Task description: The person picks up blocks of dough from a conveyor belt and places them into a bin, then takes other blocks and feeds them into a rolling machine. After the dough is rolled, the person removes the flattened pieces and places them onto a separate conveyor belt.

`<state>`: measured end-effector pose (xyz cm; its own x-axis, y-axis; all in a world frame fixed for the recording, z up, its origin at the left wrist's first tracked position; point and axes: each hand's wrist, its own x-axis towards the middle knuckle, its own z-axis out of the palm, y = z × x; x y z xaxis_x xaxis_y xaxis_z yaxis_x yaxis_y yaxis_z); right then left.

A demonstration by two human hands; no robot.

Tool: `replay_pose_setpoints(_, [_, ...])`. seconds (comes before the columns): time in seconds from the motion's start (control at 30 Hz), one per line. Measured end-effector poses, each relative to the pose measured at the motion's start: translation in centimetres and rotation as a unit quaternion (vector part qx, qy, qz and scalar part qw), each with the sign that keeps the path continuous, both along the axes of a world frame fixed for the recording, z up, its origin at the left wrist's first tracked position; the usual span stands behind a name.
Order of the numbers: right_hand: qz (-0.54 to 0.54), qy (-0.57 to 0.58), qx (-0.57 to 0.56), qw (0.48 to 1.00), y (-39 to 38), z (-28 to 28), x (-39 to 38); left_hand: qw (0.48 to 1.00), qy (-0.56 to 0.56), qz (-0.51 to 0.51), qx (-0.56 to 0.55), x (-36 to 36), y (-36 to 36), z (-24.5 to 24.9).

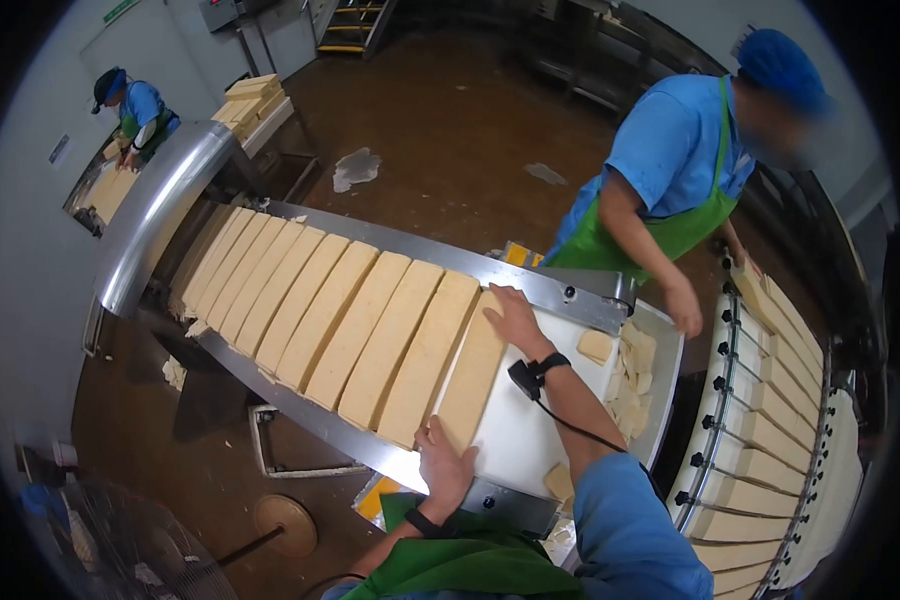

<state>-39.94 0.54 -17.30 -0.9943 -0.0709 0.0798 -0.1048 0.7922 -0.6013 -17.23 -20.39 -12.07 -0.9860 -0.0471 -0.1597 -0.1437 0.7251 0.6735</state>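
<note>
A long pale-yellow slab (470,375) lies last in a row of similar slabs on a white conveyor belt (515,430). My left hand (445,468) grips the slab's near end at the belt's front edge. My right hand (515,318) rests on its far end by the steel side rail (450,260); a black device is strapped to that wrist. Several more slabs (320,310) lie side by side further up the belt.
A co-worker in a blue shirt and green apron (670,190) stands at the belt's far end, hands near a roller rack (760,440) loaded with slabs. Broken pieces (630,380) pile at the belt's end. Another person (135,115) works far left. Wet brown floor and a fan (120,550) lie below.
</note>
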Motion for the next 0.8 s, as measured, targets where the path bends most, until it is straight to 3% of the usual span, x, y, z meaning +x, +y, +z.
replay_pose_setpoints(0.23, [-0.154, 0.105, -0.072, 0.98, 9.7, 1.9, 11.4, 0.992, 0.011, -0.111, -0.067, -1.0, 1.0, 1.4])
replay_pose_setpoints(0.33, [-0.296, -0.1, -0.266, 0.912, 13.2, 4.2, 17.8, 0.981, 0.052, -0.175, -0.065, -1.7, 1.0, 0.8])
replay_pose_setpoints(0.37, [-0.283, -0.079, -0.255, 0.921, 14.6, 2.2, 19.3, 0.977, 0.07, -0.191, -0.066, -2.1, 0.9, 0.8])
replay_pose_setpoints(0.5, [-0.242, 0.052, -0.027, 0.968, 13.5, 3.4, 20.9, 0.969, 0.075, -0.223, -0.078, -2.7, 0.8, 0.3])
replay_pose_setpoints(0.6, [-0.3, 0.037, 0.085, 0.949, 12.6, 4.1, 20.5, 0.967, 0.045, -0.231, -0.094, -2.6, 0.6, -0.4])
replay_pose_setpoints(0.7, [-0.4, 0.172, 0.245, 0.866, 11.5, 7.1, 21.4, 0.97, 0.037, -0.222, -0.096, -2.4, 0.8, -0.6])
replay_pose_setpoints(0.8, [-0.353, 0.126, 0.063, 0.925, 10.1, 2.7, 21.4, 0.97, 0.026, -0.219, -0.105, -2.2, 0.7, -0.7])
